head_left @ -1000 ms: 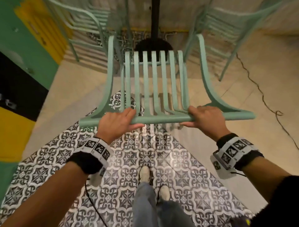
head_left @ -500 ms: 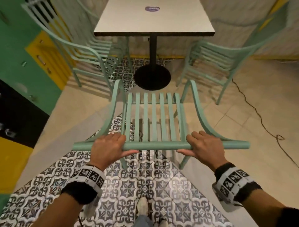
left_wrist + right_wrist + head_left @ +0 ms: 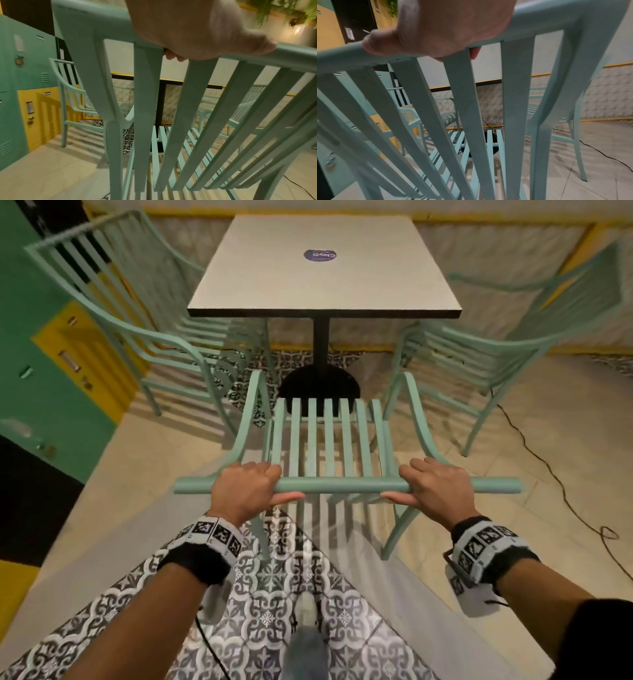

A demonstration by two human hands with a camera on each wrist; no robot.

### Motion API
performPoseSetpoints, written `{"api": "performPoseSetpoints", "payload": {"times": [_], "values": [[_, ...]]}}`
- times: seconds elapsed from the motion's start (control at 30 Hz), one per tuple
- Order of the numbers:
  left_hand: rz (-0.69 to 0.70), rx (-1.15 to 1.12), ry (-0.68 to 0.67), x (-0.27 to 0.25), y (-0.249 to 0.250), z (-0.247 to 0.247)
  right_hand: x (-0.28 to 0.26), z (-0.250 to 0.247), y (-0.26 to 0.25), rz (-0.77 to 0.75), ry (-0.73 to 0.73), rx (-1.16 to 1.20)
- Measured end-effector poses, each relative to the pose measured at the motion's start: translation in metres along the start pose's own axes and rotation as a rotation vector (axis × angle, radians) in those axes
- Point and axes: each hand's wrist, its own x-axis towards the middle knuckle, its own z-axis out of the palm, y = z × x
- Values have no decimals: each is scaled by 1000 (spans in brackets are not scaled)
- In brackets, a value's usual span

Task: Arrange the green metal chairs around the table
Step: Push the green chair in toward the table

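Note:
A pale green slatted metal chair [image 3: 329, 440] stands in front of me, its seat facing the white square table [image 3: 322, 265]. My left hand [image 3: 246, 487] grips the chair's top rail [image 3: 342, 485] left of centre, fingers curled over it. My right hand [image 3: 435, 486] grips the same rail right of centre. The wrist views show each hand, left [image 3: 197, 29] and right [image 3: 447, 27], wrapped over the rail above the back slats. A second green chair [image 3: 147, 337] stands at the table's left side and a third [image 3: 507, 337] at its right.
Green and yellow lockers [image 3: 58, 364] line the left wall. The table's black post and round base [image 3: 320, 385] sit just beyond the held chair's seat. A black cable [image 3: 548, 474] snakes over the beige floor at right. Patterned tiles [image 3: 274, 594] lie under my feet.
The view has lifted, bringing the whole tabletop into sight. The held chair, tilted forward a second ago, now stands level before the table. Both hands keep their grip on the rail.

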Motion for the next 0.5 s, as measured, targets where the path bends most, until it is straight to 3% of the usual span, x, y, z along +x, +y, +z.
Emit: {"api": "performPoseSetpoints", "payload": {"times": [0.3, 0.5], "values": [[5, -31, -34, 128, -66, 29, 127, 48, 58, 6, 11, 32], [-13, -40, -65, 167, -88, 40, 167, 63, 75, 17, 7, 30]]}}
